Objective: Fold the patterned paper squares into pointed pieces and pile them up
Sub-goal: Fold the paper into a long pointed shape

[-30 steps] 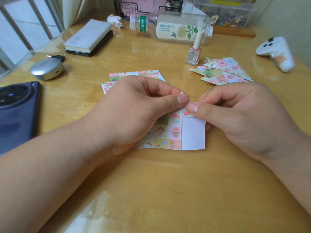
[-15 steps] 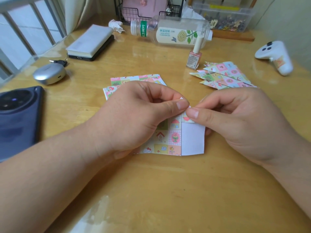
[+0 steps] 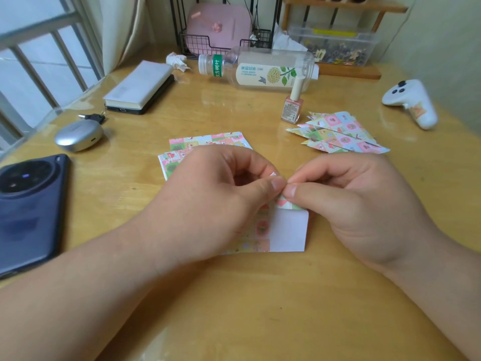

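Both hands pinch one paper square (image 3: 289, 233) at mid-table (image 3: 260, 295).

Left hand (image 3: 213, 199): grip clamped on the square's upper edge, thumb against forefinger. Right hand (image 3: 359, 209): grip clamped on the same edge, its thumb tip just beside the left thumb tip. The square lies in front of the person, patterned side to the left and a white flap up on the right, with the lower edge on the table. Flat squares (image 3: 208, 142) lie stacked behind the left hand, partly hidden. Pointed pieces (image 3: 338, 134) are piled at far right, just beside a nail polish bottle (image 3: 292, 108). A phone (image 3: 28, 209) lies at the left edge.
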Demonstrator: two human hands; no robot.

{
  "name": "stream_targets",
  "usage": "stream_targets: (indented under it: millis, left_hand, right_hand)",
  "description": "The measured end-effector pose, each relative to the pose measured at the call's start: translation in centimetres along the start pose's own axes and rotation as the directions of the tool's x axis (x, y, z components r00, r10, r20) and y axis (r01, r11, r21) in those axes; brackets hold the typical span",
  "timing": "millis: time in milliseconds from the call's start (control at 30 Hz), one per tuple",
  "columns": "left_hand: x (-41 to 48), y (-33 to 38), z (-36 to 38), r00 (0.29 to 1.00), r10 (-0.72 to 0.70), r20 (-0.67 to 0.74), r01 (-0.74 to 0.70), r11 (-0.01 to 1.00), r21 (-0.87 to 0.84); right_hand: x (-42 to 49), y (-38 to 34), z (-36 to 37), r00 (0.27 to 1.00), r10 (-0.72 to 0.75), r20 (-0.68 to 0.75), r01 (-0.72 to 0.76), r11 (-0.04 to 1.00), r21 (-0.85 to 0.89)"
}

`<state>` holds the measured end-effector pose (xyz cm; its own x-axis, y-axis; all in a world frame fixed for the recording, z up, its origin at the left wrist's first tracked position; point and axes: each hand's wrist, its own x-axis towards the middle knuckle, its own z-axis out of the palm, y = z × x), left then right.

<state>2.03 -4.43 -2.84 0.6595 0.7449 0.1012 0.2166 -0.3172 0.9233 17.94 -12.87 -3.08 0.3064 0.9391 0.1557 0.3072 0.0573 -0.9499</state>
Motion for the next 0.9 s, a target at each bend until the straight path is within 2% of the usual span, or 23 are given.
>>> stream_targets:
  millis: [133,267,600,767,833,900]
  left_hand:
    - [0.0,0.0,0.3,0.998,0.047,-0.035,-0.046,0.999,0.026]
    - [-0.1,-0.3,0.5,0.997,0.056,-0.051,-0.057,0.998,-0.023]
    - [-0.3,0.3,0.6,0.996,-0.014,-0.084,0.005,0.995,-0.104]
    - [0.6,0.0,-1.5,0.953,-0.098,-0.288,0.028,0.971,-0.239]
    - [0.7,-0.2,-1.4,0.955,-0.139,-0.264,0.07,0.965,-0.253]
    - [0.6,-0.2,-0.6,0.972,-0.164,-0.168,0.104,0.943,-0.317]
  right_hand:
    - [0.2,-0.4,0.4,0.998,0.031,-0.052,-0.032,0.999,-0.015]
    - [0.3,-0.5,0.5,0.995,0.076,-0.07,-0.077,0.997,-0.014]
    - [0.2,-0.8,0.3,0.991,0.12,-0.065,-0.123,0.991,-0.049]
    - [1.0,0.0,-1.7,0.981,0.175,-0.086,-0.186,0.97,-0.155]
    - [1.2,0.1,-2.3,0.986,0.118,-0.122,-0.134,0.982,-0.134]
    - [1.1,-0.2,-2.1,0.994,0.031,-0.107,-0.042,0.994,-0.098]
